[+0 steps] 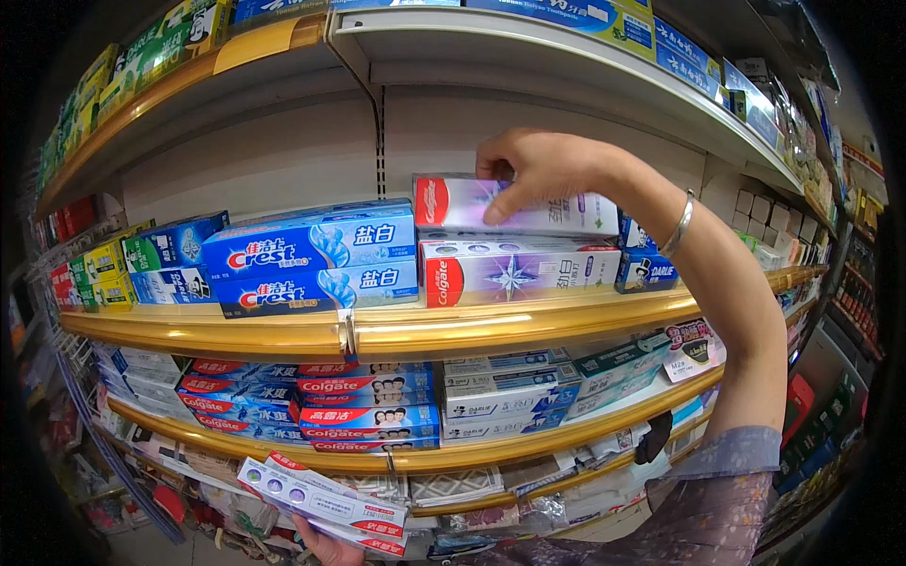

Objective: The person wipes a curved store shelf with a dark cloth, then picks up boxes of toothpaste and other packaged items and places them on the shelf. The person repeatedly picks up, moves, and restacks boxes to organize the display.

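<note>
My right hand [531, 170] grips the upper white and purple Colgate toothpaste box [453, 205] by its top and front, thumb on the front face. That box lies over a like Colgate box [495, 276] on the gold-edged middle shelf. Low in the picture, my left hand [329, 545] holds several white and red toothpaste boxes [325, 502] from beneath; most of the hand is hidden under them. Blue Crest boxes [283, 247] are stacked just left of the Colgate boxes, and blue Darlie boxes [648, 272] stand to their right, partly behind my forearm.
The gold shelf edge [524, 336] runs across in front. Below it, the lower shelf holds red Colgate boxes [368, 417] and white Darlie boxes [502, 407]. Overhead is the white upper shelf [552, 60], loaded with toothpaste boxes. Packaged goods [456, 488] lie on the bottom shelf.
</note>
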A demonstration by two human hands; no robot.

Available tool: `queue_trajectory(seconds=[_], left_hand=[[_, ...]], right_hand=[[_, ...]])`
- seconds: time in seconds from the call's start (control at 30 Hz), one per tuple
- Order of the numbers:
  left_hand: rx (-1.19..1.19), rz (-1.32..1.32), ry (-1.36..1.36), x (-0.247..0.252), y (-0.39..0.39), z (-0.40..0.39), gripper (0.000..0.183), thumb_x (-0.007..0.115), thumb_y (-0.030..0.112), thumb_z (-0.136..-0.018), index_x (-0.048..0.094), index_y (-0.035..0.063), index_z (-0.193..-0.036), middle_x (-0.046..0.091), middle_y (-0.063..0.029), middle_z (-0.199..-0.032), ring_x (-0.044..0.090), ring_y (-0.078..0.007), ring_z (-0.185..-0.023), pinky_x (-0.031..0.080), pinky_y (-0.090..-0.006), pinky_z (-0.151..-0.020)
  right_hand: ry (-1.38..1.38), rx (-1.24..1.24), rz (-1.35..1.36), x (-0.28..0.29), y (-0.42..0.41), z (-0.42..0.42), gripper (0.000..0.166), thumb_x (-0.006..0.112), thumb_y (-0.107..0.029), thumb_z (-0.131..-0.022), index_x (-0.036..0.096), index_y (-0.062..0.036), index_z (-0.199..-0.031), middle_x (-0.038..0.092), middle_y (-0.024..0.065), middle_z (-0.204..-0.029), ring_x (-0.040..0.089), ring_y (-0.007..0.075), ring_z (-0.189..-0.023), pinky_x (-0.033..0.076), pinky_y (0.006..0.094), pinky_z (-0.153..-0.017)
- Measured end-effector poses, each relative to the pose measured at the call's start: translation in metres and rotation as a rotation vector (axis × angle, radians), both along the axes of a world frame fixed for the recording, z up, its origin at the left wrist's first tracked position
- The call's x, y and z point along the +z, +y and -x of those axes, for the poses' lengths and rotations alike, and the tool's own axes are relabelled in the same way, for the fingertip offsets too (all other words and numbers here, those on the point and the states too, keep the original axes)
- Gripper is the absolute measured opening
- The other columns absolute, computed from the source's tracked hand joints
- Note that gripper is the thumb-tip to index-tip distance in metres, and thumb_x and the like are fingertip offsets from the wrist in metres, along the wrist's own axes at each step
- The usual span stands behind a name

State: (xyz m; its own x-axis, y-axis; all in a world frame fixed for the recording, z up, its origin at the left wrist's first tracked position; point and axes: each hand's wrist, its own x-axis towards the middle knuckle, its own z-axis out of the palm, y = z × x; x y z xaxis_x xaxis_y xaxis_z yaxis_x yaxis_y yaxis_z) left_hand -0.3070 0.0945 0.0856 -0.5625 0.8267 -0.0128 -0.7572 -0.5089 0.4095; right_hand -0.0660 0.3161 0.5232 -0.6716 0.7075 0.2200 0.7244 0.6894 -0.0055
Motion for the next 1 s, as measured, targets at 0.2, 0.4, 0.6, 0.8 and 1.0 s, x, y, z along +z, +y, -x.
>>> queue_trajectory(seconds=[0.2, 0.4, 0.6, 0.8, 1.0], left_hand=[[-0.082, -0.128, -0.067, -0.037, 0.003, 0.010, 0.082, 0.061, 0.059, -0.082, 0.031, 0.0171, -0.146, 0.044, -0.0134, -0.139, 0.043, -0.0363, -0.125, 0.030, -0.0622, -0.104], [-0.030, -0.127, -0.063, -0.033, -0.001, 0.003, 0.084, 0.058, 0.060, -0.083, 0.026, 0.0169, -0.148, 0.039, -0.0127, -0.143, 0.041, -0.0359, -0.127, 0.031, -0.0614, -0.105], [-0.003, -0.101, -0.048, -0.019, -0.014, -0.010, 0.086, 0.058, 0.060, -0.083, 0.024, 0.0159, -0.149, 0.038, -0.0155, -0.143, 0.042, -0.0377, -0.126, 0.032, -0.0618, -0.104], [-0.046, -0.121, -0.061, -0.019, -0.019, -0.014, 0.084, 0.065, 0.056, -0.080, 0.032, 0.0143, -0.145, 0.044, -0.0173, -0.138, 0.044, -0.0379, -0.123, 0.033, -0.0634, -0.101], [-0.033, -0.129, -0.017, -0.024, -0.021, -0.015, 0.083, 0.063, 0.057, -0.081, 0.032, 0.0148, -0.145, 0.047, -0.0183, -0.135, 0.046, -0.0408, -0.122, 0.031, -0.0705, -0.098]], right_hand=[[0.095, 0.087, -0.025, -0.010, 0.003, -0.012, 0.057, 0.079, -0.034, -0.074, 0.059, 0.0004, -0.115, 0.065, 0.0212, -0.111, 0.063, 0.0289, -0.105, 0.050, 0.0341, -0.091], [0.054, -0.004, -0.066, -0.007, -0.003, -0.027, 0.055, 0.061, -0.036, -0.089, 0.054, 0.0007, -0.130, 0.060, 0.0223, -0.123, 0.061, 0.0305, -0.109, 0.049, 0.0361, -0.094], [0.099, -0.016, -0.057, -0.007, -0.009, -0.035, 0.047, 0.061, -0.032, -0.088, 0.063, 0.0025, -0.119, 0.063, 0.0219, -0.118, 0.066, 0.0290, -0.100, 0.052, 0.0338, -0.088], [0.092, -0.001, -0.015, -0.010, 0.000, -0.031, 0.048, 0.064, -0.030, -0.087, 0.060, 0.0019, -0.123, 0.064, 0.0208, -0.117, 0.065, 0.0293, -0.102, 0.052, 0.0334, -0.087], [0.094, 0.098, -0.020, -0.007, 0.003, -0.029, 0.048, 0.072, -0.021, -0.080, 0.060, 0.0036, -0.120, 0.066, 0.0195, -0.113, 0.066, 0.0270, -0.097, 0.052, 0.0328, -0.086]])
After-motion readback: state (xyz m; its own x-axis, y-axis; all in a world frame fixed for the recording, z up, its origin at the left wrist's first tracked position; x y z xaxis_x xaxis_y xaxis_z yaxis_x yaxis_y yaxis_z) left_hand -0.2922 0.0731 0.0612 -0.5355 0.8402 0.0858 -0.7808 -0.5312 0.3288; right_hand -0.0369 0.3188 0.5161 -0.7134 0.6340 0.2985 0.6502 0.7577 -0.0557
